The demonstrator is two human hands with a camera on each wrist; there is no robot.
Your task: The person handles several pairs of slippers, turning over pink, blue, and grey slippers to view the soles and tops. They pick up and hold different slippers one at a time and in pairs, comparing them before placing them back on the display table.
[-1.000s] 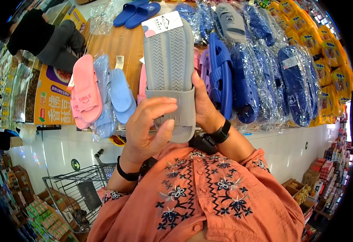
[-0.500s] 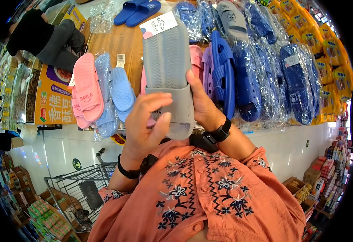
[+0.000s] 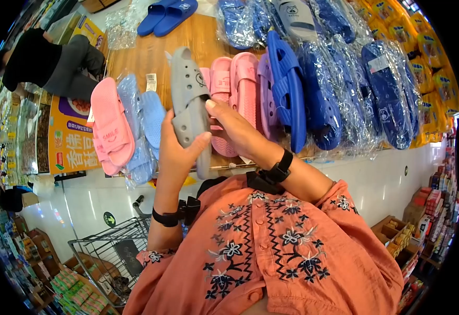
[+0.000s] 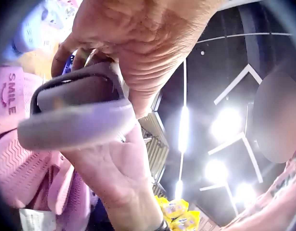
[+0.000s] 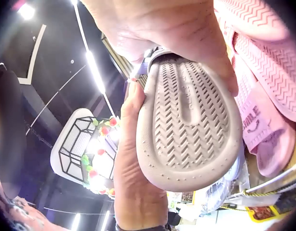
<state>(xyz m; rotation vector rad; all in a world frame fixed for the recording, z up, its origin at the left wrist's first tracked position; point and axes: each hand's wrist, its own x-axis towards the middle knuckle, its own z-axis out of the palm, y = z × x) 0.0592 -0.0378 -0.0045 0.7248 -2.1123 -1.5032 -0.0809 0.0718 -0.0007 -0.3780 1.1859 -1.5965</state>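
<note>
My left hand [image 3: 177, 147] and right hand [image 3: 235, 126] hold grey slippers [image 3: 187, 86] above the table's front edge. The slippers stand on edge, with two straps showing round holes and a small dark print on the upper one. My left thumb lies across the near strap while its fingers go behind. From the right side, my right thumb presses near the middle, its other fingers partly hidden. In the right wrist view, a grey slipper's footbed [image 5: 186, 125] shows chevron ridges. The left wrist view catches the rounded grey end [image 4: 80, 125] between both hands.
Pink slippers [image 3: 245, 79] and blue slippers [image 3: 287, 89] line the wooden table [image 3: 203, 34] to the right, beside plastic-wrapped navy ones [image 3: 321, 100]. Pink SMILE slippers [image 3: 111, 126] lie left. A shopping cart [image 3: 103, 241] stands below left; a person [image 3: 46, 63] is beyond.
The grey slippers have turned from facing me to edge-on and moved left and lower. My left hand, earlier loose in front of the strap, now grips them. The white tag has gone from view.
</note>
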